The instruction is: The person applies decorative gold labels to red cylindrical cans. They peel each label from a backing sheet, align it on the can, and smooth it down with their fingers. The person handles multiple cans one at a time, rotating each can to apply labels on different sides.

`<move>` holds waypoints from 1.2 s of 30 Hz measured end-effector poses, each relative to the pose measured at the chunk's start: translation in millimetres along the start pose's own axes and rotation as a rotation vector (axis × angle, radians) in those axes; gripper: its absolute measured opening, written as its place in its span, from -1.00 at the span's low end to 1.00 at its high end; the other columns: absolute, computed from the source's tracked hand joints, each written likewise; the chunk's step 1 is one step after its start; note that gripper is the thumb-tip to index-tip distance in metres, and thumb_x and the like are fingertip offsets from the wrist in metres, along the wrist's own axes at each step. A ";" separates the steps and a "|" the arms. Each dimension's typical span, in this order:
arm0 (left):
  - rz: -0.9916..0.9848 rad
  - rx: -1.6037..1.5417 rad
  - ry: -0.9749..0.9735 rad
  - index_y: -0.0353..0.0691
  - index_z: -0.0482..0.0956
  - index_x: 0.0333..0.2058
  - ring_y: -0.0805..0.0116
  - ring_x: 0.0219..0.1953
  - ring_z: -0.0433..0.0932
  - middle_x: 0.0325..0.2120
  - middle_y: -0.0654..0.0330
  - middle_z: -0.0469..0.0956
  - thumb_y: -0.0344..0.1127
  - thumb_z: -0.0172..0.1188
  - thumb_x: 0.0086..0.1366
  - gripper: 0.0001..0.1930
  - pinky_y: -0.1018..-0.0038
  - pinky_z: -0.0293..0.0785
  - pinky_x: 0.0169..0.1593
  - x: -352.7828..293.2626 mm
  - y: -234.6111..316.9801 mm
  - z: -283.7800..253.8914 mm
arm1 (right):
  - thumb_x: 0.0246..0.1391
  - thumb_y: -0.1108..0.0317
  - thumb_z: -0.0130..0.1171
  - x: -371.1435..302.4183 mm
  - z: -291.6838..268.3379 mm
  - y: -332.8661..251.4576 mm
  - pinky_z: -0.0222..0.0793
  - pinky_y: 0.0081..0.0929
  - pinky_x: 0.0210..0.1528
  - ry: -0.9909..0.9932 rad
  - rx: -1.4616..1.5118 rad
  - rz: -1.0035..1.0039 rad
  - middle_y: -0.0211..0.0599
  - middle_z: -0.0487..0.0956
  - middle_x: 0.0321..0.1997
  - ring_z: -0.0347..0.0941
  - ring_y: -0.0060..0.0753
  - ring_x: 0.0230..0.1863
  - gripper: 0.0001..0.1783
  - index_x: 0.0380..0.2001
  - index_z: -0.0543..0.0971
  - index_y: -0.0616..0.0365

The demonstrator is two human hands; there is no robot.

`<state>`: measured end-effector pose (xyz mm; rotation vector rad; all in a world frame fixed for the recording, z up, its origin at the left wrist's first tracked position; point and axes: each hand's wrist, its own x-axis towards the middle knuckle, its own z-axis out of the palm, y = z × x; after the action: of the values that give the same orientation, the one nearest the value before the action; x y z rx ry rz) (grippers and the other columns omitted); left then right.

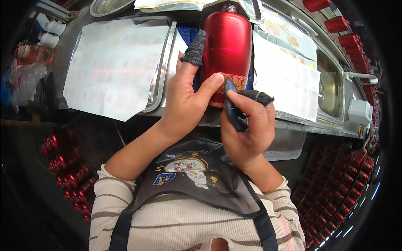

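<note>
A glossy red bottle [227,46] lies on the worktop with its silver threaded neck pointing away from me. My left hand [182,98] grips its left side, and the thumb presses at the edge of a gold-and-red decal [238,82] near the base. A dark cloth cover [195,49] wraps one left finger. My right hand [253,129] is closed around a dark, smooth, blade-like tool [235,112], whose tip touches the decal beside my left thumb. Another dark cover [259,98] is on a right finger. The bottle's underside is hidden.
White sheets lie on both sides: one [113,67] over a metal tray [159,88], another [282,79] beside the sink [328,88]. Gold decals [278,27] lie behind the right sheet. Racked red bottles stand low right [335,188] and low left [73,167]. A white jug [360,112] stands near the tap.
</note>
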<state>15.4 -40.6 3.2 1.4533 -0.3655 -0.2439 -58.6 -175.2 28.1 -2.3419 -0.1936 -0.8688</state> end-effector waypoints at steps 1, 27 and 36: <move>0.016 -0.008 0.004 -0.39 0.07 0.39 0.28 0.39 0.20 0.36 0.00 0.20 -0.47 0.09 0.41 -0.36 0.36 0.11 0.40 -0.3 -2.0 -1.5 | -0.11 0.67 0.40 3.3 1.8 -3.6 0.41 -0.56 -0.22 -0.013 0.045 -0.024 -0.25 0.61 -0.24 0.50 -0.48 -0.28 -0.64 -0.17 0.64 0.22; 0.026 -0.008 0.124 -0.36 0.31 0.27 0.26 0.20 0.43 0.16 0.02 0.45 -0.33 0.21 0.38 -0.46 0.36 0.24 0.32 2.8 -15.0 -11.4 | -0.29 0.63 0.46 15.7 -34.8 19.7 0.40 -0.51 -0.25 -0.299 0.298 -0.002 -0.32 0.59 -0.36 0.47 -0.39 -0.36 -0.61 -0.27 0.70 0.14; 0.420 0.827 -0.090 -0.16 0.32 0.32 -0.01 0.49 -0.04 0.42 -0.07 0.09 -0.32 0.49 -0.10 -0.08 -0.24 -0.43 0.39 -20.5 9.9 12.6 | -0.18 0.61 0.45 -7.7 -26.7 46.6 0.47 -0.44 -0.25 -0.082 0.317 -0.072 -0.30 0.59 -0.38 0.53 -0.30 -0.37 -0.71 -0.30 0.68 0.15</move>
<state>-9.0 -43.3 12.1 2.1228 -0.9026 0.2171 -63.3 -227.8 15.2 -2.0844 -0.4210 -0.7183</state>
